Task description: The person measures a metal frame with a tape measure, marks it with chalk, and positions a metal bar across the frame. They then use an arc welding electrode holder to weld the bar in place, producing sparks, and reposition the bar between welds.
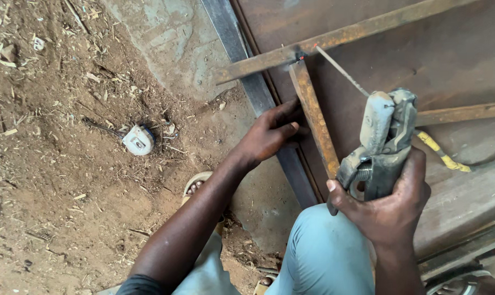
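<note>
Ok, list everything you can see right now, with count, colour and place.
Rusty steel bars: three, brown, meeting on the sheet.
Metal sheet: one, dark brown, right.
Electrode holder: one, grey, in right hand.
Welding rod: one, thin grey, tip at the joint.
Yellow strip: one, beside holder.
Tape measure: one, white, on the dirt.
Sandal: one, tan, under forearm.
Left hand: pressing the upright bar.
Right hand: gripping holder.
</note>
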